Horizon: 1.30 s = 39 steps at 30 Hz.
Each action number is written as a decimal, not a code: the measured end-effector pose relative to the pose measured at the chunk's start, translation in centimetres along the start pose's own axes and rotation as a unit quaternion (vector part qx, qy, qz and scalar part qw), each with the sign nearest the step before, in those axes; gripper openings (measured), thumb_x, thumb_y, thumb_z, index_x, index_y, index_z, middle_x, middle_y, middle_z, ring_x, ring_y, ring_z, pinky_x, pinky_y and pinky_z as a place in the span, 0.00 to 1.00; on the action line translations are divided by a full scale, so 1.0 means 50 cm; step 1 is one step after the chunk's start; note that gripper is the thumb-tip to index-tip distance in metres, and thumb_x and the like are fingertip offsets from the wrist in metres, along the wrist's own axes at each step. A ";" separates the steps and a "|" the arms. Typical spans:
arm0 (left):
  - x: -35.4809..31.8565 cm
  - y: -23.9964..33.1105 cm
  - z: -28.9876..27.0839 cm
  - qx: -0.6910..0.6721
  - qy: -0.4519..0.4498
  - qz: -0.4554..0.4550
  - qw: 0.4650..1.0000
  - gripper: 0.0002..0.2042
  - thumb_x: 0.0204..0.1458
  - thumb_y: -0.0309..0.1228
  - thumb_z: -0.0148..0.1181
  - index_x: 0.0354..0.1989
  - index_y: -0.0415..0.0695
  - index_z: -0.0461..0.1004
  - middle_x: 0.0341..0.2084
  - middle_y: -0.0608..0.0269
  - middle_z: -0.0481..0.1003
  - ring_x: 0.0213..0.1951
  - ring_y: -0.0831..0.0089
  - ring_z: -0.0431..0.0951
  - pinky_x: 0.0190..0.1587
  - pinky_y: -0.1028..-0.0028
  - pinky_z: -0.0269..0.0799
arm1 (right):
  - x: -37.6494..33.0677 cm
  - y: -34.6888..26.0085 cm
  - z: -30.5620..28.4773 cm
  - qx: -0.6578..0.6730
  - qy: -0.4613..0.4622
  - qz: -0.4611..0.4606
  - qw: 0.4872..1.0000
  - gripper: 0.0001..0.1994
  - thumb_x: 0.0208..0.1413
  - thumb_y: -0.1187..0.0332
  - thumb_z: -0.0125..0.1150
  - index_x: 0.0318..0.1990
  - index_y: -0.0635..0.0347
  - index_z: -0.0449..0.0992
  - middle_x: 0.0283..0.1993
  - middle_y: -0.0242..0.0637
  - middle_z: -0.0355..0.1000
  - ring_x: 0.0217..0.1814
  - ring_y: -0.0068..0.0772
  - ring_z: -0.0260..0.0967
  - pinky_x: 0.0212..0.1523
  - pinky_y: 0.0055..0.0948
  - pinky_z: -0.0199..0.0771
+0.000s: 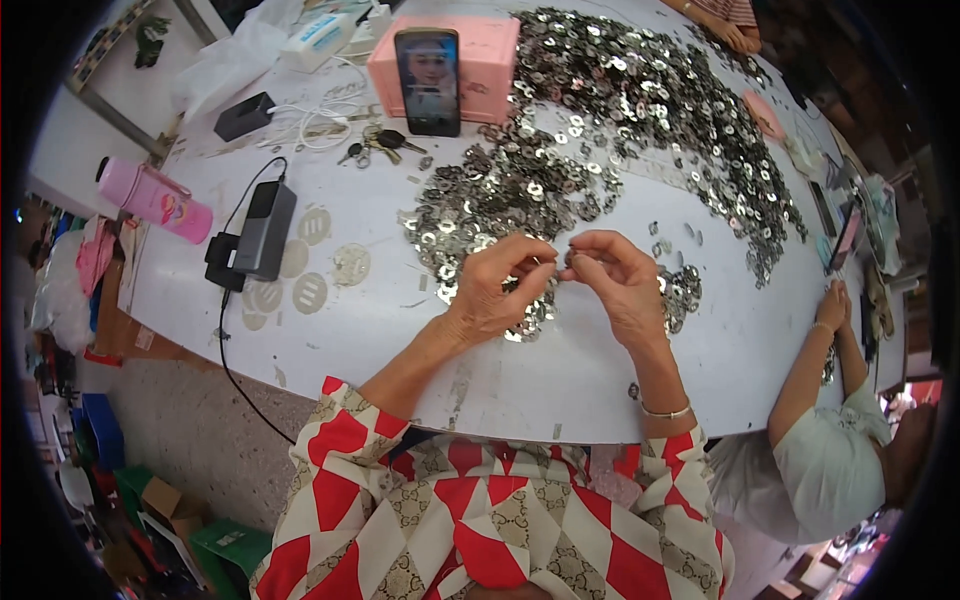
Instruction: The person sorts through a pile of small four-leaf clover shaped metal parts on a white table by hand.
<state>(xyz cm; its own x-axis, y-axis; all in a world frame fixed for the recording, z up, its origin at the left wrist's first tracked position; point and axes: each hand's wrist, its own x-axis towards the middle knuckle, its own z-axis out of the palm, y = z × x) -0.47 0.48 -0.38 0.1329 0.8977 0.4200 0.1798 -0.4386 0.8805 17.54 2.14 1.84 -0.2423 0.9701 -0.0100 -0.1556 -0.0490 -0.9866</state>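
Observation:
My left hand [499, 284] and my right hand [625, 292] meet above the table, their fingertips almost touching. Both are closed in a pinch. A small dark metal piece [564, 262] shows at the right fingertips; its exact shape is too small to make out. What the left fingers hold is hidden. Just beyond and under my hands spreads a pile of small shiny ring-shaped metal pieces [490, 200]. A smaller heap of the same pieces [682, 298] lies beside my right hand.
A larger pile of metal pieces [640, 85] covers the far side. A phone [428, 85] leans on a pink box [490, 65], near keys [390, 140]. Leftward are a black power bank [268, 230], a cable and a pink bottle [155, 198]. Another person [820, 460] sits at right.

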 end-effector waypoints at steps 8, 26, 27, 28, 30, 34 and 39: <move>-0.007 0.005 0.015 -0.140 -0.043 -0.128 0.981 0.05 0.55 0.23 0.56 0.38 0.35 0.73 0.28 0.63 0.76 0.31 0.79 0.78 0.32 0.80 0.75 | -0.024 0.008 -0.001 -0.015 -0.024 0.002 1.000 0.09 0.57 0.77 0.56 0.45 0.69 0.73 0.37 0.35 0.74 0.36 0.23 0.75 0.39 0.19 0.76; -0.010 -0.003 0.014 0.028 0.038 0.075 0.996 0.06 0.47 0.17 0.61 0.34 0.37 0.75 0.29 0.59 0.76 0.29 0.73 0.77 0.29 0.77 0.73 | -0.020 -0.006 -0.013 -0.058 -0.046 -0.016 0.997 0.10 0.62 0.74 0.48 0.45 0.68 0.74 0.36 0.36 0.75 0.38 0.22 0.72 0.44 0.23 0.75; -0.009 -0.003 0.015 0.040 0.046 0.094 0.994 0.06 0.47 0.17 0.61 0.34 0.37 0.75 0.29 0.59 0.76 0.29 0.72 0.77 0.29 0.76 0.73 | -0.020 -0.006 -0.013 -0.058 -0.041 -0.024 0.997 0.10 0.62 0.74 0.49 0.45 0.68 0.75 0.36 0.36 0.75 0.37 0.21 0.72 0.42 0.21 0.75; -0.009 -0.004 0.015 0.039 0.045 0.094 0.994 0.06 0.47 0.17 0.61 0.34 0.37 0.75 0.29 0.59 0.76 0.29 0.72 0.77 0.29 0.76 0.73 | -0.021 -0.006 -0.012 -0.058 -0.037 -0.031 0.997 0.09 0.61 0.75 0.49 0.44 0.68 0.75 0.35 0.36 0.76 0.36 0.20 0.73 0.41 0.20 0.75; -0.008 -0.006 0.016 0.049 0.055 0.107 0.992 0.06 0.48 0.17 0.61 0.35 0.37 0.75 0.29 0.59 0.77 0.28 0.74 0.76 0.29 0.77 0.73 | -0.022 -0.007 -0.010 -0.059 -0.035 -0.045 0.997 0.09 0.60 0.75 0.50 0.44 0.68 0.75 0.35 0.36 0.76 0.37 0.20 0.73 0.41 0.20 0.75; -0.010 0.001 0.013 0.004 0.041 0.045 0.998 0.05 0.51 0.19 0.59 0.35 0.37 0.75 0.29 0.59 0.77 0.27 0.76 0.77 0.30 0.77 0.74 | -0.025 -0.013 -0.007 -0.080 -0.039 -0.072 0.993 0.10 0.62 0.76 0.47 0.46 0.69 0.74 0.38 0.36 0.74 0.39 0.23 0.72 0.44 0.23 0.75; 0.001 -0.001 -0.004 -0.261 -0.026 -0.216 0.941 0.06 0.57 0.27 0.55 0.35 0.36 0.72 0.27 0.61 0.76 0.25 0.78 0.75 0.28 0.79 0.72 | -0.021 -0.006 -0.011 -0.105 -0.032 -0.054 0.993 0.10 0.60 0.74 0.49 0.45 0.67 0.75 0.35 0.33 0.75 0.37 0.21 0.73 0.40 0.19 0.73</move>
<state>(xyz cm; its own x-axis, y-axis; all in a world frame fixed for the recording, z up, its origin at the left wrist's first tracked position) -0.66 0.57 -0.37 0.2074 0.9782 -0.0008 -0.2732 0.0588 0.9601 18.38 1.28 2.04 -0.2962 0.9497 0.1019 0.0168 0.1119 -0.9936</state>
